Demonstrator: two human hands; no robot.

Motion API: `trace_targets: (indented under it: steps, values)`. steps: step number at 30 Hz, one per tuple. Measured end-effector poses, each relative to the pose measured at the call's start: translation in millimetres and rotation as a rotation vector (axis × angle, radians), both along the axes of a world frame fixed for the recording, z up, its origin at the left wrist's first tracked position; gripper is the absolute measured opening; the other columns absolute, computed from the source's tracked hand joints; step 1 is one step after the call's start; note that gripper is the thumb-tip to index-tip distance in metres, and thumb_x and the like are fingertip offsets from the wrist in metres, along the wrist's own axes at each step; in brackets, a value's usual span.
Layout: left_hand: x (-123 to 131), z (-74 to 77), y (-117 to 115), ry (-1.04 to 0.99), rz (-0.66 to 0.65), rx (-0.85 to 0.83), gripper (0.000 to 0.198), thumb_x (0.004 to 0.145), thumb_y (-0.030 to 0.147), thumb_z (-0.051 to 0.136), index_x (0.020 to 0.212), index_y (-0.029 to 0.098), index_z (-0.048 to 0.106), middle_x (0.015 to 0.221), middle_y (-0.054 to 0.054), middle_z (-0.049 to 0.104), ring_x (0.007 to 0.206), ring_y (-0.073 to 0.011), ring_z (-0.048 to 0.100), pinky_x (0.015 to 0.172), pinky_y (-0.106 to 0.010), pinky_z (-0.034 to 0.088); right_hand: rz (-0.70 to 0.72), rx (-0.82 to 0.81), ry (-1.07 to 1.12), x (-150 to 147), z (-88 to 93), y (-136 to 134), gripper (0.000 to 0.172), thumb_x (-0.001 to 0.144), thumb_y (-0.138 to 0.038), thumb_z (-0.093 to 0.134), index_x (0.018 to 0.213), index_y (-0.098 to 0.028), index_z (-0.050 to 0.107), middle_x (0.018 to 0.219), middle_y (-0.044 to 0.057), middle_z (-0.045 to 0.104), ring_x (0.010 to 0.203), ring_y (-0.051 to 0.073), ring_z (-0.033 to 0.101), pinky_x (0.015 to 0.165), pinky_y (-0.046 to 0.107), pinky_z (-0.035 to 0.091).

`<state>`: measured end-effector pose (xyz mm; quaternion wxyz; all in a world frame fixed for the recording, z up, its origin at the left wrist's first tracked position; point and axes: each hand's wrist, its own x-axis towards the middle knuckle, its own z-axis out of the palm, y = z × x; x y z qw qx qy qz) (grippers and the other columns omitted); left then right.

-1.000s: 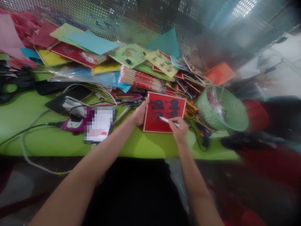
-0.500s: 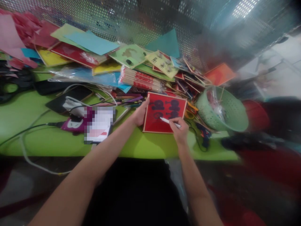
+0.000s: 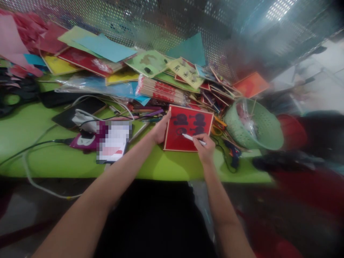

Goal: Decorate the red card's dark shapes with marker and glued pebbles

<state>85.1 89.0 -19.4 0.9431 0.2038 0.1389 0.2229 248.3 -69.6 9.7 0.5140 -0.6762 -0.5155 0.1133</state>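
Observation:
A square red board point(image 3: 176, 141) with a pale wooden edge bears several dark drawn shapes and is tilted toward me above the green table. My left hand point(image 3: 161, 129) grips its left edge, thumb on the front and the other fingers hidden behind. In my right hand point(image 3: 205, 147) a white marker point(image 3: 195, 139) is pinched, its tip at a dark round outline on the lower middle of the board. The right hand rests near the board's lower right corner.
Left of my forearm lie a phone point(image 3: 114, 143) and a purple power strip point(image 3: 90, 141) with cables. Behind the board are bundled wooden sticks point(image 3: 158, 89) and piled coloured cards. A green basket point(image 3: 268, 132) and a glue gun point(image 3: 233, 154) stand to the right of the green table point(image 3: 161, 166).
My right hand and the marker have shifted very slightly leftward along the round outline. The board and my left hand look the same.

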Motion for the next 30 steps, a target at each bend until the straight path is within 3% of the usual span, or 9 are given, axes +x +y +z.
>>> trace_targets:
  steps: [17,30]
  values:
    - [1,10.3,-4,0.075,0.009,0.017,0.074,0.106,0.070,0.036,0.150,0.016,0.061,0.132,-0.018,0.076,0.127,-0.0377,0.072,0.116,-0.058,0.052,0.011,-0.003,-0.012,-2,1.0,0,0.014,0.087,-0.036,0.071,0.083,-0.023,0.076,0.072,-0.001,0.073,0.062,0.015,0.061,0.059,0.028,0.048]
    - [1,3.9,-2,0.034,0.002,0.024,0.074,0.106,0.070,0.037,0.152,0.016,0.060,0.133,-0.019,0.076,0.127,-0.0373,0.072,0.116,-0.056,0.052,0.035,0.001,-0.023,-2,1.1,-1,0.014,0.088,-0.035,0.071,0.083,-0.023,0.076,0.072,-0.001,0.072,0.062,0.015,0.060,0.059,0.028,0.046]
